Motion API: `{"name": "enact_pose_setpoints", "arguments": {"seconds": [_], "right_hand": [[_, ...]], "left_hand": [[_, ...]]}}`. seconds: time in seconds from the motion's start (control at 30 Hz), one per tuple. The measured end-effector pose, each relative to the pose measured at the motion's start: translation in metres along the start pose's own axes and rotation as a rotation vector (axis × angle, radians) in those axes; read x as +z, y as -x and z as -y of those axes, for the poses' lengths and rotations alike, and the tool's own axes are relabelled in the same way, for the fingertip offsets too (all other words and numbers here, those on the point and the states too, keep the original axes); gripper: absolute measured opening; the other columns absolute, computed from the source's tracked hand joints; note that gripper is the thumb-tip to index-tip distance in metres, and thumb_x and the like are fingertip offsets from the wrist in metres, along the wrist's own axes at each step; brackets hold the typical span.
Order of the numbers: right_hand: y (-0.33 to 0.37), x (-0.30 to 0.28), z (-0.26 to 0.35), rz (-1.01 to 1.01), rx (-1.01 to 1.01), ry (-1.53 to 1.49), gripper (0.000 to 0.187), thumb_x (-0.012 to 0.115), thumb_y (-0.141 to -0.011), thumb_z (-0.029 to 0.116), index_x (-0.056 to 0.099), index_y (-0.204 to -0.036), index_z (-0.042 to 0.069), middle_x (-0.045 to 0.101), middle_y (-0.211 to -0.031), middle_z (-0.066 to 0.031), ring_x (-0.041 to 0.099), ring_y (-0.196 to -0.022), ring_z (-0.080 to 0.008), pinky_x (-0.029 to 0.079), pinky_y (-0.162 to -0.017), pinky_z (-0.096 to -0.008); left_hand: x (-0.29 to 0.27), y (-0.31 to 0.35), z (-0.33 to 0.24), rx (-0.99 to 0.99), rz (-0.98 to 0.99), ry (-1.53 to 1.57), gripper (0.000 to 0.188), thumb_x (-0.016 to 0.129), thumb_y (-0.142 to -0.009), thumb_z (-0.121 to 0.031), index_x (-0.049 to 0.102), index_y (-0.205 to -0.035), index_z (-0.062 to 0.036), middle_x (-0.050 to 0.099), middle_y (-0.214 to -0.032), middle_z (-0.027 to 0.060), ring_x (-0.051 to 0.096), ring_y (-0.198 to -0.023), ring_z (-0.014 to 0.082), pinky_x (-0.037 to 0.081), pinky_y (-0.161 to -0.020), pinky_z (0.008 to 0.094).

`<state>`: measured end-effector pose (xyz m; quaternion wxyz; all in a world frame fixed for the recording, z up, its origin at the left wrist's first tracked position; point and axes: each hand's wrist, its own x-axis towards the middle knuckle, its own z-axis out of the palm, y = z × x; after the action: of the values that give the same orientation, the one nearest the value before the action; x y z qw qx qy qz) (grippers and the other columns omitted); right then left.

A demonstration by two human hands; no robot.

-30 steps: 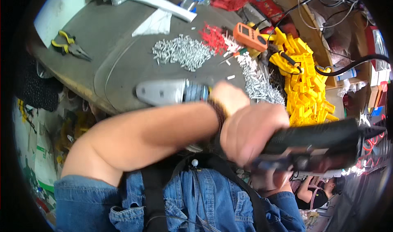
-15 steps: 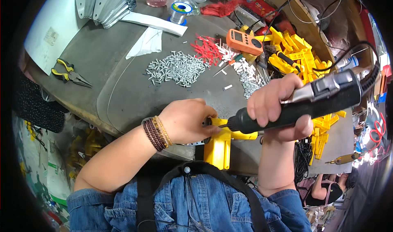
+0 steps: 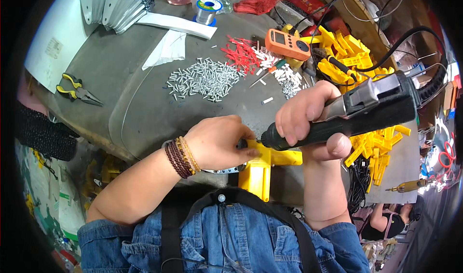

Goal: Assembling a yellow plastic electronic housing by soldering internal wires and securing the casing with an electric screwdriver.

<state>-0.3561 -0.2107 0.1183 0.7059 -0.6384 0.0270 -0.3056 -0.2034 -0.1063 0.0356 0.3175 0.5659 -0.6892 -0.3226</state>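
Note:
My right hand (image 3: pixel 311 121) is wrapped round a black corded electric screwdriver (image 3: pixel 357 114), its nose pointing left. That nose is right at the top of a yellow plastic part (image 3: pixel 258 172), close to my left fingertips; the bit's tip is hard to make out. My left hand (image 3: pixel 222 140) grips the yellow part by its upper left side, fingers curled and partly hidden. A perforated metal strip (image 3: pixel 225 170) shows under my left wrist, beside the part. Just beyond my hands lies a pile of silver screws (image 3: pixel 205 80).
Pliers (image 3: pixel 79 90) lie at the left. Red sleeves (image 3: pixel 241 53), an orange multimeter (image 3: pixel 288 44), a solder spool (image 3: pixel 207 13) and metal brackets (image 3: pixel 115 5) are at the back. Yellow parts (image 3: pixel 345 53) fill the right. A co-worker (image 3: pixel 386 222) is at lower right.
The screwdriver and my right hand have shifted slightly left, bringing the nose closer to the yellow part's top. My left hand keeps its hold. The whole view has shifted a little.

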Motion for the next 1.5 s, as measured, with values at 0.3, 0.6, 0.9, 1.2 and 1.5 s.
{"name": "enact_pose_setpoints", "arguments": {"seconds": [0.3,0.6,0.9,1.2,1.5], "right_hand": [[-0.004,-0.003,0.008,0.125,0.274,-0.028,0.074,0.085,-0.055,0.039,0.055,-0.103,-0.008,0.058,-0.073,-0.0064,0.056,-0.064,-0.0145,0.045,-0.059,-0.0252],[0.081,-0.085,0.022,-0.226,0.017,-0.081,0.054,0.075,-0.076,0.037,0.055,-0.116,0.007,0.062,-0.112,-0.015,0.063,-0.103,-0.0243,0.045,-0.099,-0.0475],[0.195,-0.092,0.002,-0.689,-0.295,-0.751,0.038,0.075,-0.083,0.03,0.062,-0.116,0.015,0.057,-0.126,-0.001,0.057,-0.109,-0.0144,0.022,-0.114,-0.0585],[0.195,-0.074,-0.009,-0.718,-0.23,-0.788,0.03,0.075,-0.083,0.029,0.062,-0.107,0.016,0.058,-0.119,0.0016,0.057,-0.11,-0.0135,0.022,-0.113,-0.0614],[0.184,-0.061,-0.018,-0.7,-0.212,-0.828,0.033,0.078,-0.08,0.029,0.06,-0.107,0.018,0.055,-0.11,0.003,0.055,-0.103,-0.0126,0.025,-0.113,-0.0564]], "left_hand": [[0.004,0.004,0.003,-0.01,0.038,-0.086,0.04,0.064,-0.083,-0.043,0.071,-0.105,-0.0105,0.061,-0.093,0.0142,0.063,-0.09,0.0316,0.05,-0.081,0.0416],[-0.001,0.014,0.004,0.333,-0.007,-0.16,0.064,0.08,-0.063,-0.032,0.061,-0.118,-0.006,0.06,-0.101,0.0128,0.059,-0.095,0.0329,0.045,-0.088,0.0405],[0.006,0.006,0.0,0.304,-0.021,-0.21,0.063,0.079,-0.054,-0.022,0.06,-0.112,-0.0027,0.061,-0.103,0.0137,0.059,-0.097,0.0331,0.047,-0.088,0.0403],[0.006,0.002,-0.004,0.303,0.022,-0.235,0.065,0.078,-0.056,-0.021,0.06,-0.115,-0.0035,0.062,-0.107,0.0131,0.059,-0.102,0.0324,0.046,-0.091,0.0408],[0.008,0.003,0.002,0.264,-0.013,-0.103,0.061,0.079,-0.051,-0.017,0.065,-0.109,0.0004,0.065,-0.098,0.0146,0.061,-0.092,0.0314,0.047,-0.087,0.0376]]}}
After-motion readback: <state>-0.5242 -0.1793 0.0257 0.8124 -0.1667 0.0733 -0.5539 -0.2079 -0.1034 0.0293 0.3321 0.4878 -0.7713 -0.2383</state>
